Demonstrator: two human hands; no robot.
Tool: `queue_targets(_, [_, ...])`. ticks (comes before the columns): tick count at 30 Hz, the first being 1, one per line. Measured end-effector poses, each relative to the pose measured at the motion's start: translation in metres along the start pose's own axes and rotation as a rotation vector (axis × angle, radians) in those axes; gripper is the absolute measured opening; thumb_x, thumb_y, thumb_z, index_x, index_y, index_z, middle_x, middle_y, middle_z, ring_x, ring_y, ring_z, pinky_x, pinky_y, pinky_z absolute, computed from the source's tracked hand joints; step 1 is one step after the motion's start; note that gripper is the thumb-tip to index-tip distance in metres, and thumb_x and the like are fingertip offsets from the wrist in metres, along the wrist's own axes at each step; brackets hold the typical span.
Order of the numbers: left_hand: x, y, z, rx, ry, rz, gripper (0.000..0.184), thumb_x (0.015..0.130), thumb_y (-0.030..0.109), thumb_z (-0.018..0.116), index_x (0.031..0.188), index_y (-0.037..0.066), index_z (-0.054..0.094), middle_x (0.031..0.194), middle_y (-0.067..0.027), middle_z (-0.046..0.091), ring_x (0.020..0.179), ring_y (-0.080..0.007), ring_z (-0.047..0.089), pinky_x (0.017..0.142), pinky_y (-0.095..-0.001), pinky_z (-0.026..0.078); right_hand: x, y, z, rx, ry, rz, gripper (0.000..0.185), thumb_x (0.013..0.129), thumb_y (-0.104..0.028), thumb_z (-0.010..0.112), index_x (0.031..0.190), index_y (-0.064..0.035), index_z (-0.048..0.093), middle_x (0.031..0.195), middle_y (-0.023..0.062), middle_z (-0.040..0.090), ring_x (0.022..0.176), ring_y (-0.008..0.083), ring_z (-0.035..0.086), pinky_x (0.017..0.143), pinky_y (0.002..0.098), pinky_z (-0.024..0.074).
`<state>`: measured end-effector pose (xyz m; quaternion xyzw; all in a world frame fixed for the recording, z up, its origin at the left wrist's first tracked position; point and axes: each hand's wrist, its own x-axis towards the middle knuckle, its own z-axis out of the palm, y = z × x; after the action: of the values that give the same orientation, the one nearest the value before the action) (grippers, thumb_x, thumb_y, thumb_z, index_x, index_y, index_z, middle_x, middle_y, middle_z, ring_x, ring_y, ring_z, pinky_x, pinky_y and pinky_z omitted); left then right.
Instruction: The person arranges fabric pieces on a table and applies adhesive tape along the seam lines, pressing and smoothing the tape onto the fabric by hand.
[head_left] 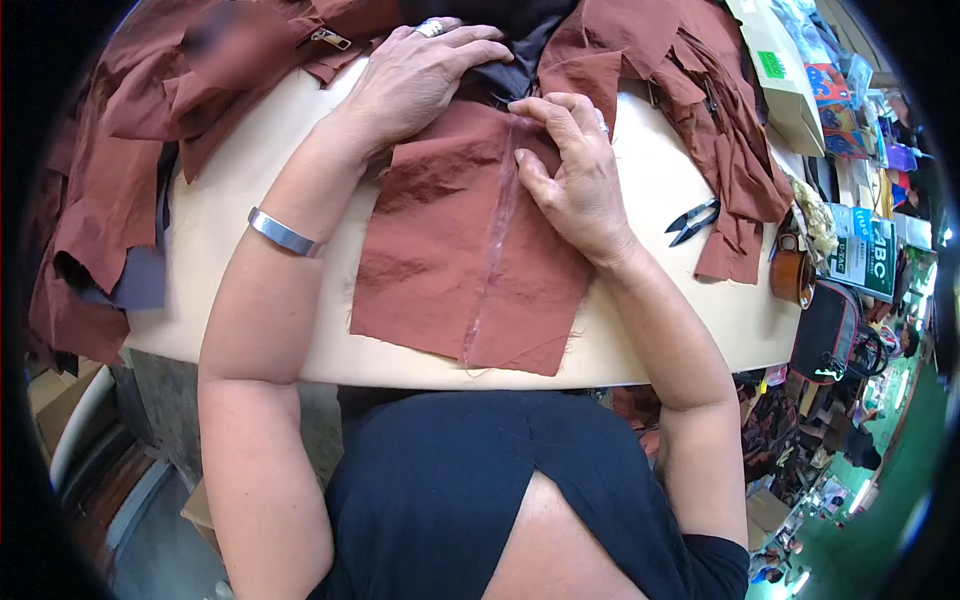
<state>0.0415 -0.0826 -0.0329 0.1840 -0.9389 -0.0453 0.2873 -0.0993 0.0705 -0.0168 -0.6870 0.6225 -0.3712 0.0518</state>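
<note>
The rust-brown panel (pixel 430 245) is laid on the table (pixel 325 345), mostly bodyward of the hands, seam (pixel 495 245) lengthwise. The seam's far end is touched by the nearer right hand (pixel 578 165), thumb and forefinger parted; the left hand (pixel 412 82) is spread flat.

"Where are the hands?"

"The left hand (pixel 415 85) lies at the top of a rust-brown fabric panel (pixel 420 260), reaching over black cloth (pixel 490 82). The right hand (pixel 575 165) touches the panel near its lengthwise seam (pixel 497 235)."

"What else is on the desk (pixel 740 325)?"

"Thread snips (pixel 703 212), beside more rust-brown fabric (pixel 735 175), and a brown cup (pixel 790 273) at the right edge."
</note>
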Motion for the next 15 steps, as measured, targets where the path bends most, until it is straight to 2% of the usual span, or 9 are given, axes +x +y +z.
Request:
queue_targets(8, [0.000,0.000,0.005,0.059,0.011,-0.003,0.036,0.085,0.008,0.044,0.114,0.020,0.060,0.125,0.0019,0.055,0.112,-0.0190,0.053,0.093,-0.0388,0.042,0.000,-0.005,0.003,-0.096,-0.047,0.032,0.038,0.070,0.000,0.054,0.106,-0.0082,0.065,0.100,0.0110,0.051,0.093,0.0280,0.047,0.084,0.0368,0.0383])
queue_targets(11, [0.000,-0.005,0.010,-0.011,-0.021,0.006,0.024,0.086,0.016,0.049,0.107,0.016,0.061,0.130,-0.0014,0.051,0.117,-0.0245,0.049,0.095,-0.0439,0.039,-0.006,-0.004,-0.005,0.014,-0.114,0.041,0.037,0.070,0.002,0.053,0.103,-0.0089,0.068,0.099,0.0101,0.051,0.092,0.0267,0.047,0.084,0.0361,0.0374])
queue_targets(13, [0.003,0.002,-0.012,-0.043,-0.109,0.009,0.031,0.085,0.012,0.046,0.113,0.013,0.058,0.127,-0.0047,0.052,0.116,-0.0253,0.048,0.094,-0.0403,0.038,-0.012,-0.007,-0.011,0.083,-0.209,0.045,0.037,0.070,0.004,0.052,0.101,-0.0088,0.068,0.099,0.0097,0.051,0.092,0.0261,0.047,0.084,0.0357,0.0367])
queue_targets(15, [0.003,0.006,-0.018,-0.060,-0.122,0.020,0.035,0.083,0.009,0.044,0.114,0.012,0.058,0.125,-0.0062,0.053,0.114,-0.0252,0.048,0.093,-0.0381,0.037,-0.010,-0.006,-0.007,0.101,-0.124,0.043,0.035,0.070,0.004,0.053,0.098,-0.0087,0.069,0.096,0.0080,0.052,0.091,0.0242,0.047,0.082,0.0337,0.0366])
